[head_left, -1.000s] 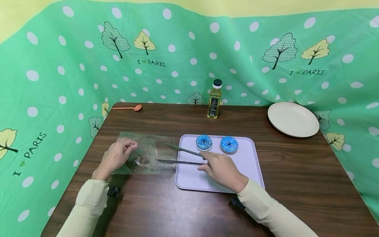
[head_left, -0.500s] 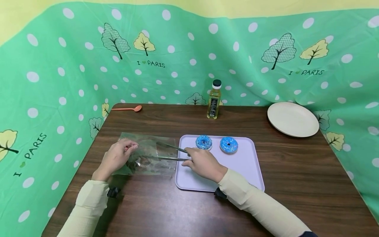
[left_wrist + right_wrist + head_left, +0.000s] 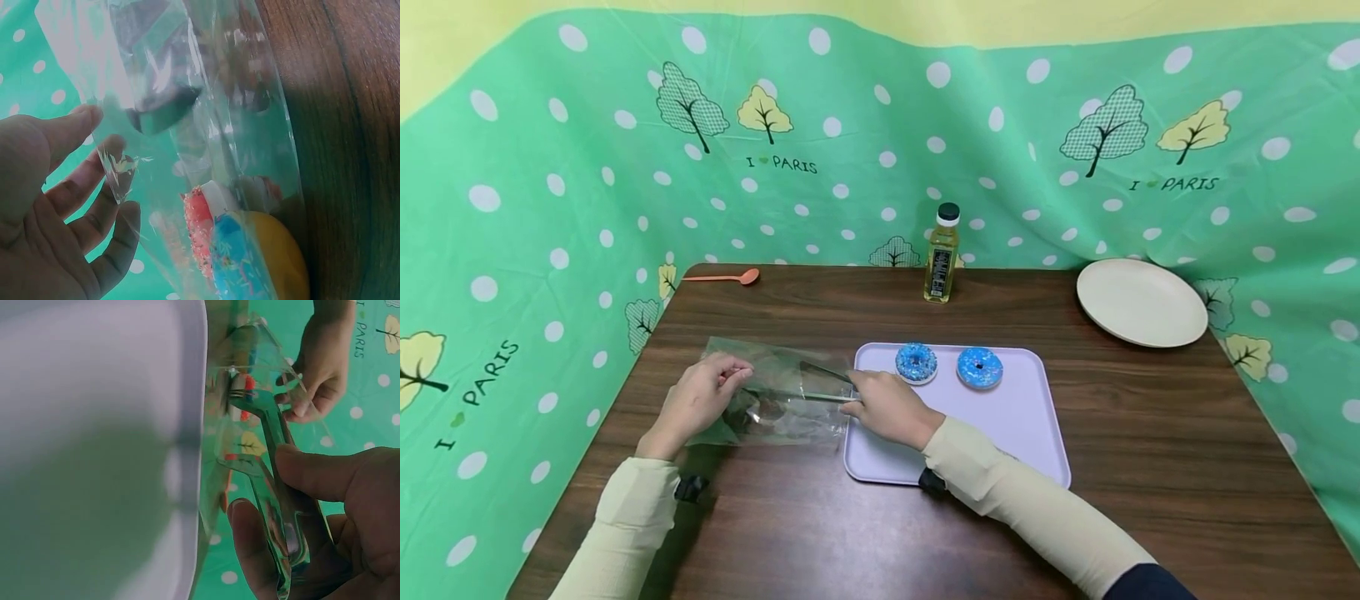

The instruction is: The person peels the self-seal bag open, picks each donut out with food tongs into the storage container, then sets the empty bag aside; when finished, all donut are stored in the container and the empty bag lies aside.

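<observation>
— What are the hands up to over there?

— Both are busy. The left hand (image 3: 700, 396) pinches the plastic of one clear bag (image 3: 797, 427); the right hand (image 3: 895, 408) grips one pair of tongs (image 3: 273, 423), its two arms spread apart, their ends showing through the plastic.

— And the bag, where is it?

— Low over the left part of the tabletop (image 3: 760, 533), just beside the tray. I can make out two doughnuts inside: one pink-red with sprinkles (image 3: 199, 226), one blue-topped (image 3: 237, 262), side by side. Whether more are hidden in there, I can't tell.

— How many on the tray?

— One lavender tray (image 3: 1000, 433), two blue doughnuts (image 3: 980, 367) near its far edge, side by side but apart, both sprinkled. The right hand is over the tray's left side.

— Anything farther out?

— Behind it, one upright bottle (image 3: 940, 267) of yellow liquid with a dark cap. One orange spoon (image 3: 749, 276) lies at the far left corner, and one off-white plate (image 3: 1142, 302) sits far right, by the green dotted cloth (image 3: 880, 100)
</observation>
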`<state>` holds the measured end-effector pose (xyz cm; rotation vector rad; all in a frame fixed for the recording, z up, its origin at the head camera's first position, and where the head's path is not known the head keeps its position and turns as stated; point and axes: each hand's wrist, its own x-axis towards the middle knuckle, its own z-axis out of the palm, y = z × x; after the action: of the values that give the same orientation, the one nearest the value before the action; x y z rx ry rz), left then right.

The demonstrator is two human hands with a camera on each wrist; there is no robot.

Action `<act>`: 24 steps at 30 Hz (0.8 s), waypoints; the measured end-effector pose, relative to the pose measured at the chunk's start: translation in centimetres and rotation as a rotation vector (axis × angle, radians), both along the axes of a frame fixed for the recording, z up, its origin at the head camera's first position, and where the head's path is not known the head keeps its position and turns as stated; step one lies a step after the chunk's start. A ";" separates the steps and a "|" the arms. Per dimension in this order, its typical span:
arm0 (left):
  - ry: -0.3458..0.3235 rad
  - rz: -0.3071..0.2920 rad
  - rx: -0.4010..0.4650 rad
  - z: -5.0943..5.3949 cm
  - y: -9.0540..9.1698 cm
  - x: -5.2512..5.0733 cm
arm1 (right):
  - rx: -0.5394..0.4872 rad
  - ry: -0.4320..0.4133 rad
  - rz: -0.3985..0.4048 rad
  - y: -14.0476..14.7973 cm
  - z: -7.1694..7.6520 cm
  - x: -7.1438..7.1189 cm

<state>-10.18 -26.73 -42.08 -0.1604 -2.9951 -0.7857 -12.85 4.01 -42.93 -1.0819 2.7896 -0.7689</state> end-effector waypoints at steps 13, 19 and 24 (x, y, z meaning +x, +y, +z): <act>0.014 -0.028 0.011 0.1 0.3 -0.4 | 0.053 -0.060 -0.003 -2.9 -0.3 -0.7; 0.011 -0.032 0.005 0.2 0.4 -0.4 | 0.081 -0.035 -0.005 -4.1 -0.6 -1.0; 0.023 -0.034 0.005 0.1 0.3 -0.3 | 0.077 -0.035 -0.004 -5.1 -0.9 -1.1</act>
<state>-10.43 -26.40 -41.96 -0.2190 -2.9765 -0.7893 -13.95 -1.05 -43.81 -1.0408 2.7680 -0.6684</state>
